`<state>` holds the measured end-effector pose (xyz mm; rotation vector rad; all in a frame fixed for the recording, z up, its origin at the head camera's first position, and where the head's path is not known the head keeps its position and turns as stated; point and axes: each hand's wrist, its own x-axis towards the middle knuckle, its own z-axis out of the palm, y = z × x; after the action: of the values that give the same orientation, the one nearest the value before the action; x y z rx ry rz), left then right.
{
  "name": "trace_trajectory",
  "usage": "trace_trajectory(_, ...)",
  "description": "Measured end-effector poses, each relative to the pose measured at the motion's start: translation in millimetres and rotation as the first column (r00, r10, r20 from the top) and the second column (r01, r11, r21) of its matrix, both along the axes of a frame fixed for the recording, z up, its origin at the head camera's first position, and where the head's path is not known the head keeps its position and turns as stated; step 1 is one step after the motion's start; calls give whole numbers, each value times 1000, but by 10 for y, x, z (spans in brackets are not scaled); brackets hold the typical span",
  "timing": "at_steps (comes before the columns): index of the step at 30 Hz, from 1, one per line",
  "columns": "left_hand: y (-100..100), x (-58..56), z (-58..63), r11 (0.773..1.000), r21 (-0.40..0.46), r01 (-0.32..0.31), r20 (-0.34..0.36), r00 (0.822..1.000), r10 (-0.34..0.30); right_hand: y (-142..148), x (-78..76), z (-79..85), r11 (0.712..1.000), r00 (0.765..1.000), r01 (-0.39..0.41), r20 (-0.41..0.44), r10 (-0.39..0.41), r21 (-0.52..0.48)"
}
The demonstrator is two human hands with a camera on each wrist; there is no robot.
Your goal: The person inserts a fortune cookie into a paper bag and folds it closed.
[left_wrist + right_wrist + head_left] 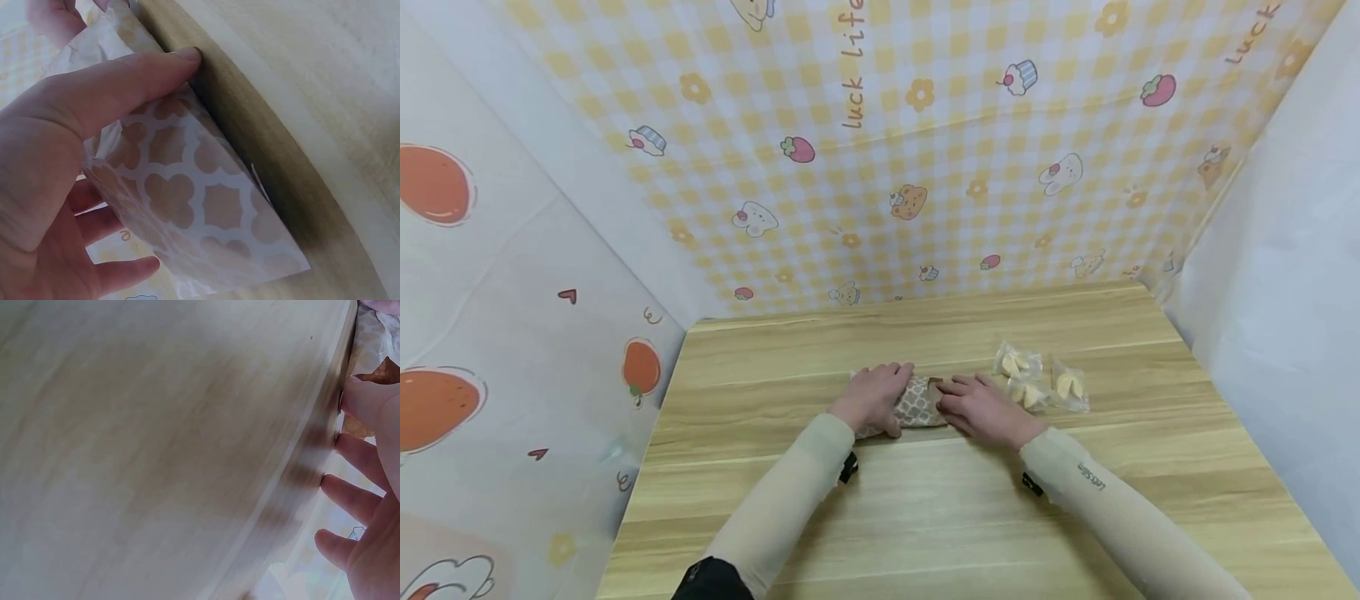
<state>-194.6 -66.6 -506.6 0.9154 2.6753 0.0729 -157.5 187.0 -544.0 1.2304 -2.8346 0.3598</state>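
A paper bag with a white lattice pattern on tan-grey lies flat, lengthwise across the table. My left hand grips its left part, thumb along the near edge and fingers over the far side. In the left wrist view the thumb lies across the crumpled paper, and the patterned end of the bag sticks out past it. My right hand holds the bag's other end, where a plain brown patch shows. Brown paper appears beside the right thumb in the right wrist view, the other fingers spread along the far side.
Right of the hands lie clear packets with fortune cookies: one at the back, one in front of it and one farther right. The wooden table meets a checked cloth backdrop, with white side panels.
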Motion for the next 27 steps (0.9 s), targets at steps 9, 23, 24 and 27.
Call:
trace_trajectory(9,-13,-26,-8,1000,18,14,5,1000,-14,0,22,78,1000,1000,-15,0,15,-9)
trace_trajectory(23,-56,-42,-44,998,66,13,20,1000,-15,187,225,321,993,994,8,-109,-21,-117)
trace_trajectory(24,-61,-44,-48,997,73,11,24,1000,-13,220,233,342,992,992,16,-125,-31,-124)
trace_trajectory(27,-82,-60,-56,996,91,9,30,999,-12,340,246,404,988,987,53,-142,-73,-146)
